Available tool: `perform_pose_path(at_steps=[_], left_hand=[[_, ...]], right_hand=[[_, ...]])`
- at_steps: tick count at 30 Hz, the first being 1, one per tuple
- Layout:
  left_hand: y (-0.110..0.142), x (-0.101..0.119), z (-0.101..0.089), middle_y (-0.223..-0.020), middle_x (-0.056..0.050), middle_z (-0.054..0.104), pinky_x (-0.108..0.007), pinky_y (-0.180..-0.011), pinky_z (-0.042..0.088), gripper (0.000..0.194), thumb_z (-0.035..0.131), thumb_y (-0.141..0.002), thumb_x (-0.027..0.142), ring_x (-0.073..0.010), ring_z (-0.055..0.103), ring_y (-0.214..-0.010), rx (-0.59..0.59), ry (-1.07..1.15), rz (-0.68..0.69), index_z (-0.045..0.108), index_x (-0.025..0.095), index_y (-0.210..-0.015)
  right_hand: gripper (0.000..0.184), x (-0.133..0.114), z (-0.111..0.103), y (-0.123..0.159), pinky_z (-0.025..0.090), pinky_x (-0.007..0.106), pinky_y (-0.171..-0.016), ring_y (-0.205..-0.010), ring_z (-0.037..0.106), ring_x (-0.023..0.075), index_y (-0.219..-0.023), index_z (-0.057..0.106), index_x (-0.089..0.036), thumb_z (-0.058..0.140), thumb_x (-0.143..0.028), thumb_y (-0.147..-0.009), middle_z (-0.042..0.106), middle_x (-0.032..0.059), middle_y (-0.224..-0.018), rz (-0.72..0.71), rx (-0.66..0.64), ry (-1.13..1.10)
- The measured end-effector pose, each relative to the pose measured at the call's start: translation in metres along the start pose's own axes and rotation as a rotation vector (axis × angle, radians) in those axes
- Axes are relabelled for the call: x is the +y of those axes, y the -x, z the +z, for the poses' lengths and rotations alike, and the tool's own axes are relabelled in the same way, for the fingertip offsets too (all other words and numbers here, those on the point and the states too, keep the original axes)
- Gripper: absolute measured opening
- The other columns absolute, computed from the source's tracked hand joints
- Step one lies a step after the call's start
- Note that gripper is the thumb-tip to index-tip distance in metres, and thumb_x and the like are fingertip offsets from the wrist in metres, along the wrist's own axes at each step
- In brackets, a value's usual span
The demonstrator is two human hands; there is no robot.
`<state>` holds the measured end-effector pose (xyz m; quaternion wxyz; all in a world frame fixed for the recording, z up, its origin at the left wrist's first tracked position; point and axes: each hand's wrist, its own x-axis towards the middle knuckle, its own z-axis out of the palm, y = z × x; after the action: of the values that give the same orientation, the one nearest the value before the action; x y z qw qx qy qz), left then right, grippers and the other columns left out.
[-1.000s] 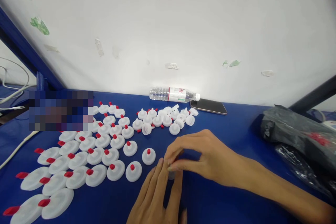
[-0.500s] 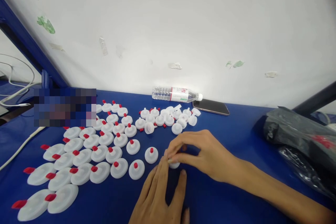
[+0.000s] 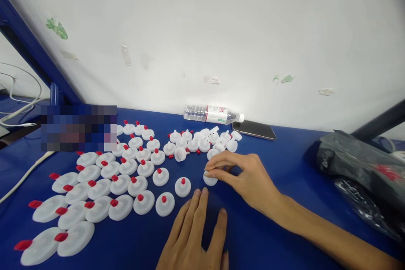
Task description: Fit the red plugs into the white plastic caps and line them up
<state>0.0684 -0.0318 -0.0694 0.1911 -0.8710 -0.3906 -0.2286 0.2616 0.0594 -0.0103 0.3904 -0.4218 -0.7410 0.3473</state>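
My right hand (image 3: 243, 175) pinches a small white plastic cap (image 3: 210, 179) between thumb and fingers, just above the blue table (image 3: 284, 164). My left hand (image 3: 196, 234) lies below it near the bottom edge, fingers stretched out and holding nothing. To the left, several white caps with red plugs (image 3: 107, 187) stand in rows; the nearest one (image 3: 182, 186) is beside my left fingertips. A loose pile of white caps and red plugs (image 3: 202, 143) lies further back.
A clear water bottle (image 3: 213, 114) lies on its side against the white wall, with a dark phone (image 3: 255, 129) beside it. Black plastic bags (image 3: 360, 168) sit at the right. White cables (image 3: 19, 109) run at the far left.
My right hand has moved up and away from my left hand with the white cap in its fingers. My left hand has stayed low with fingers stretched.
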Motion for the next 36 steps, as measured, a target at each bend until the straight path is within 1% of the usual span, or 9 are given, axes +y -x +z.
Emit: perform_pose_path(at_steps=[5, 10, 15, 17, 20, 23, 27, 32, 36], left_hand=[[-0.001, 0.0, -0.002, -0.131, -0.019, 0.072, -0.038, -0.092, 0.064, 0.04, 0.05, -0.1, 0.032, -0.031, 0.071, -0.121, -0.01, -0.033, 0.02, 0.059, 0.02, -0.137], [0.0, 0.0, 0.0, -0.137, -0.021, 0.068, -0.038, -0.097, 0.062, 0.046, 0.053, -0.099, 0.034, -0.0324, 0.068, -0.127, -0.02, -0.025, 0.0, 0.056, 0.019, -0.142], [0.003, 0.0, 0.001, -0.14, -0.015, 0.067, -0.037, -0.104, 0.058, 0.046, 0.054, -0.099, 0.03, -0.03, 0.064, -0.132, -0.017, 0.032, -0.017, 0.057, 0.022, -0.143], [0.004, 0.0, 0.001, -0.139, -0.017, 0.068, -0.038, -0.102, 0.059, 0.047, 0.054, -0.099, 0.031, -0.0315, 0.066, -0.13, -0.026, 0.017, -0.008, 0.057, 0.021, -0.144], [0.003, 0.0, 0.0, -0.138, -0.021, 0.068, -0.039, -0.098, 0.061, 0.049, 0.054, -0.098, 0.033, -0.0332, 0.068, -0.127, -0.035, -0.01, 0.003, 0.054, 0.02, -0.146], [0.001, 0.0, -0.002, -0.138, -0.021, 0.068, -0.039, -0.097, 0.062, 0.046, 0.053, -0.1, 0.032, -0.0333, 0.068, -0.127, -0.036, -0.011, 0.018, 0.055, 0.02, -0.143], [-0.001, 0.0, -0.003, -0.137, -0.022, 0.068, -0.039, -0.094, 0.063, 0.04, 0.051, -0.101, 0.032, -0.0338, 0.068, -0.125, -0.02, -0.019, 0.017, 0.058, 0.02, -0.139], [-0.001, 0.001, -0.002, -0.139, -0.02, 0.067, -0.038, -0.096, 0.063, 0.042, 0.053, -0.1, 0.03, -0.0329, 0.068, -0.127, -0.022, 0.035, -0.006, 0.058, 0.02, -0.14], [0.002, 0.008, -0.002, -0.152, -0.012, 0.058, -0.035, -0.097, 0.062, 0.047, 0.057, -0.096, 0.023, -0.03, 0.066, -0.129, 0.016, 0.14, -0.159, 0.058, 0.027, -0.142]], right_hand=[[0.008, 0.0, 0.004, 0.0, 0.059, 0.027, -0.076, -0.086, 0.079, 0.0176, -0.098, 0.078, -0.027, 0.079, -0.031, -0.092, 0.083, -0.0029, -0.093, 0.082, -0.038, -0.044], [0.039, -0.005, 0.006, 0.005, 0.062, 0.031, -0.074, -0.086, 0.077, 0.0176, -0.125, 0.07, -0.028, 0.081, -0.034, -0.089, 0.08, 0.0027, -0.114, 0.03, -0.089, -0.139], [0.017, -0.004, 0.005, 0.009, 0.05, 0.026, -0.056, -0.063, 0.065, 0.0137, -0.108, 0.07, -0.023, 0.058, -0.034, -0.104, 0.075, 0.0002, -0.08, -0.015, 0.12, 0.03], [0.021, -0.004, 0.006, 0.011, 0.045, 0.025, -0.052, -0.058, 0.064, 0.0124, -0.114, 0.069, -0.024, 0.051, -0.032, -0.107, 0.076, -0.0015, -0.08, 0.005, 0.04, 0.122], [0.028, -0.004, 0.007, 0.013, 0.049, 0.024, -0.058, -0.058, 0.065, 0.0096, -0.129, 0.064, -0.028, 0.044, -0.026, -0.109, 0.08, -0.0023, -0.098, -0.056, -0.102, 0.116], [0.027, -0.001, 0.004, 0.011, 0.047, 0.024, -0.057, -0.053, 0.059, 0.0082, -0.122, 0.066, -0.027, 0.043, -0.022, -0.108, 0.078, -0.0035, -0.094, -0.095, 0.051, 0.179], [0.023, 0.011, -0.005, 0.002, 0.045, 0.028, -0.062, -0.058, 0.055, 0.0127, -0.123, 0.069, -0.025, 0.06, -0.029, -0.103, 0.065, -0.003, -0.077, -0.092, 0.23, 0.489], [0.017, 0.019, -0.007, -0.003, 0.043, 0.029, -0.06, -0.059, 0.053, 0.0125, -0.107, 0.075, -0.025, 0.061, -0.032, -0.104, 0.066, -0.0003, -0.083, -0.127, 0.138, 0.587], [0.015, 0.014, -0.007, 0.003, 0.043, 0.027, -0.059, -0.059, 0.054, 0.0116, -0.103, 0.074, -0.021, 0.061, -0.029, -0.102, 0.067, 0.0007, -0.084, -0.267, 0.05, 0.486]])
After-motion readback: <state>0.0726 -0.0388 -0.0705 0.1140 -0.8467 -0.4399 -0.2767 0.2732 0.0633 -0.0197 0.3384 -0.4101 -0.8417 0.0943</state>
